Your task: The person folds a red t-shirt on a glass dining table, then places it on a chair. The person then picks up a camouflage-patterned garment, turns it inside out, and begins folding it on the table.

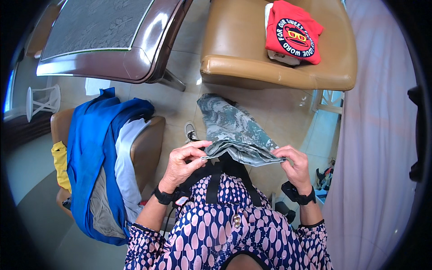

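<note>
A camouflage-print garment (233, 123) hangs in front of me, its gathered edge drawn nearly level between my hands. Between thumb and fingers, my left hand (187, 160) pinches the left end of that edge. The right end is gripped by my right hand (295, 163) in the same way. Several layers of cloth bunch together along the edge, and the rest of the garment drops away towards the tiled floor. Whether it is trousers or a jacket I cannot tell.
Ahead, a tan leather chair (236, 37) bears a folded red shirt (293, 33) on other cloth. On the left, a second chair (148, 148) is draped with blue (89, 135), white and yellow garments. A dark wooden table (101, 67) stands front left; a pale curtain (374, 152) hangs right.
</note>
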{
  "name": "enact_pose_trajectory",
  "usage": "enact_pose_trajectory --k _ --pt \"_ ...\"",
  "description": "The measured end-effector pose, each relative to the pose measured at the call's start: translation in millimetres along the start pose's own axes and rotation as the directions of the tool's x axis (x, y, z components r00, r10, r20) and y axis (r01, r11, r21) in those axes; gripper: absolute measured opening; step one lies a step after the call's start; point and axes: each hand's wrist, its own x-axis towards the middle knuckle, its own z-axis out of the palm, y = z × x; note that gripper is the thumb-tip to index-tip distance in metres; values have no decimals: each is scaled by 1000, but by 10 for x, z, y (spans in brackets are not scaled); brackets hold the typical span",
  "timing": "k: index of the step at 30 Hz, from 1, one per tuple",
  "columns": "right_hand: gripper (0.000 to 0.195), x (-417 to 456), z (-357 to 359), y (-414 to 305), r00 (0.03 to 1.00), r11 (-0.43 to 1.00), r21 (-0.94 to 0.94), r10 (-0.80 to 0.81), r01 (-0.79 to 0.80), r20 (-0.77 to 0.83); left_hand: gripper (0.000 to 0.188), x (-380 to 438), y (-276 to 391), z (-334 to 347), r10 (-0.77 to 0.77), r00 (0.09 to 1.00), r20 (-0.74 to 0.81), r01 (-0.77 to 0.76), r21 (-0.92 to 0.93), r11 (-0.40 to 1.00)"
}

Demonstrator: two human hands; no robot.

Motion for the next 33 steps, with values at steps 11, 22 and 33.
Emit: enact_pose_trajectory --k 11,22,33 --pt "26 -107 -16 46 997 999 20 39 -38 -70 9 38 -46 244 131 960 -248 -125 40 991" --pt "28 -143 -31 81 1000 1000 0 6 -6 0 13 265 182 134 233 967 102 -254 387 886" --pt "27 -251 -116 110 1000 1000 -18 9 -9 -18 14 373 156 355 384 922 51 -368 426 826"
